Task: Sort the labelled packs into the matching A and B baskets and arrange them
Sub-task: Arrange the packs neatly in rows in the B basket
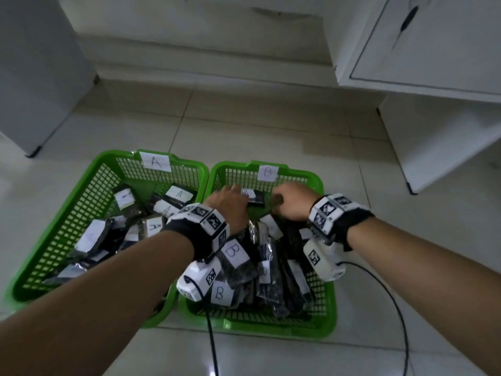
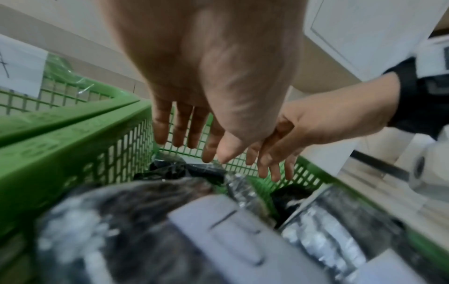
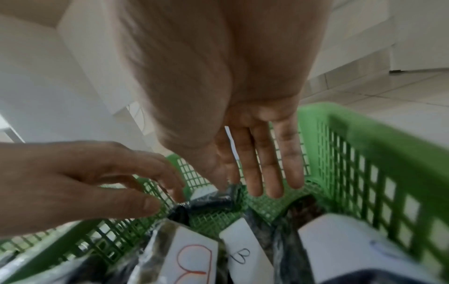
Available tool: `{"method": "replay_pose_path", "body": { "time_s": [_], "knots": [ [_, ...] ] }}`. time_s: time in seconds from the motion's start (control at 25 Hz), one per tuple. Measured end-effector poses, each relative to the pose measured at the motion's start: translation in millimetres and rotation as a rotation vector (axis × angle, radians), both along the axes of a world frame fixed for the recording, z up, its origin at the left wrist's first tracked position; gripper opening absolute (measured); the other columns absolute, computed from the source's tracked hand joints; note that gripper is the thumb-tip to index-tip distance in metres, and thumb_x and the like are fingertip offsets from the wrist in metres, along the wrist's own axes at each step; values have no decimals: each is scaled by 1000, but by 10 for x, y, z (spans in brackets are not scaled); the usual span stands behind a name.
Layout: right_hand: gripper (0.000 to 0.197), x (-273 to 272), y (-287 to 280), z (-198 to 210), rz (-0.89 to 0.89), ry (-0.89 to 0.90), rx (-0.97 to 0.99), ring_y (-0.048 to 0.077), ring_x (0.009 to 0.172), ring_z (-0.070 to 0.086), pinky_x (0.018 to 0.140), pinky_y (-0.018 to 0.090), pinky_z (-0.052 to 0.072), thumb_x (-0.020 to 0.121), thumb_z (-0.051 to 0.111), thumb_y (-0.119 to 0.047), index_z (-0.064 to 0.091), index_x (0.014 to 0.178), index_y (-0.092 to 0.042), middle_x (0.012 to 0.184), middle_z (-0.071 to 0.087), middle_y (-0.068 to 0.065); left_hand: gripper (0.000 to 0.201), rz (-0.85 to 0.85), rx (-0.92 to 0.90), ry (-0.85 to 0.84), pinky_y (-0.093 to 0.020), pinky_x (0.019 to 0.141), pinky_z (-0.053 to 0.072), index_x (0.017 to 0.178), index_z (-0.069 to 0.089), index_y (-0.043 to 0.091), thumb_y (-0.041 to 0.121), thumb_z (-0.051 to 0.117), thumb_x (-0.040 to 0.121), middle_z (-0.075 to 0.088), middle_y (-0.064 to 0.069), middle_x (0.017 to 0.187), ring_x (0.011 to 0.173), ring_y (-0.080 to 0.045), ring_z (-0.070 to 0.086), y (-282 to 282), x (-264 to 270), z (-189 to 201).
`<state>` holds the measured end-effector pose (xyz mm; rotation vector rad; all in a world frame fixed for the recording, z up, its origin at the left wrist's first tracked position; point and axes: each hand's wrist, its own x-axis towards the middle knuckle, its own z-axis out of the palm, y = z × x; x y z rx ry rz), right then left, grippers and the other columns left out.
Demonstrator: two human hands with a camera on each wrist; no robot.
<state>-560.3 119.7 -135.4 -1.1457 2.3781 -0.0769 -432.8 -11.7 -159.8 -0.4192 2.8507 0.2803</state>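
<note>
Two green baskets stand side by side on the floor: basket A on the left, basket B on the right, each with a paper letter on its far wall. Both hold several dark packs with white labels, marked A and B. Both my hands reach into the far end of basket B. One dark pack lies flat between them. My left hand hovers with straight fingers. My right hand is also open, its thumb tip at the pack.
A white cabinet overhangs the floor at the right and a white unit stands at the left. Black cables trail from the wrist cameras across the tiles in front of basket B.
</note>
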Motion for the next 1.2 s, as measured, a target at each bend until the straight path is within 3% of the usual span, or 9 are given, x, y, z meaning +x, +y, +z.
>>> {"method": "replay_pose_path", "body": {
  "time_s": [0.16,0.32,0.48,0.6,0.72,0.92,1.0,1.08,1.2],
  "knots": [
    [10,106,297,217,35,-31,151,24,87,64,59,24,45,78,71,-20,66,86,-18,89,65,2,31,-102,205,-19,-36,93,51,114,69,11,27,53,93,64,-9,121,111,-28,61,197,8,182],
    [66,178,575,178,134,-50,243,24,104,60,84,39,56,64,83,-34,56,123,-24,120,62,2,35,-131,178,-3,-28,91,46,119,64,10,32,60,91,64,-10,123,113,-28,60,354,33,128],
    [100,99,733,228,59,-97,66,21,125,52,99,34,48,61,93,-26,42,148,-22,142,52,0,36,-36,301,-51,-25,90,44,121,66,16,22,66,85,62,-4,123,115,-23,58,297,-10,155],
    [77,14,786,232,-59,-206,-105,17,119,58,94,27,48,65,91,-14,58,135,-19,130,61,-3,29,76,458,-15,-26,87,50,109,71,21,19,71,80,67,1,113,102,-16,63,178,-73,178],
    [49,18,767,225,-94,-304,-135,17,115,57,96,34,49,75,84,-14,67,119,-28,124,59,-7,32,205,545,89,-33,87,56,112,70,19,14,72,81,69,-2,111,97,-19,66,46,-113,231],
    [56,114,600,238,-213,-573,-290,15,109,63,93,36,53,70,88,-11,64,119,-24,118,68,-5,29,378,708,238,-42,83,59,112,71,20,9,65,86,72,-3,105,88,-24,70,-93,-57,268],
    [42,104,519,221,-175,-630,-281,16,108,65,94,35,52,77,85,-22,69,115,-19,115,72,-2,32,422,682,299,-42,80,59,102,72,27,6,56,85,73,-1,100,86,-24,70,-147,-42,264],
    [23,71,440,104,-205,-535,-263,18,104,68,92,35,54,89,73,-26,74,110,-16,112,74,1,36,420,597,296,-35,77,59,99,70,29,3,49,84,72,-1,103,88,-21,68,-177,-18,267],
    [17,-38,355,-101,-182,-131,-149,26,99,70,90,39,56,89,63,-10,78,98,-5,104,75,10,37,288,455,151,-30,73,58,113,64,23,1,51,85,66,-2,114,93,-20,66,-112,37,250]
  ]
}}
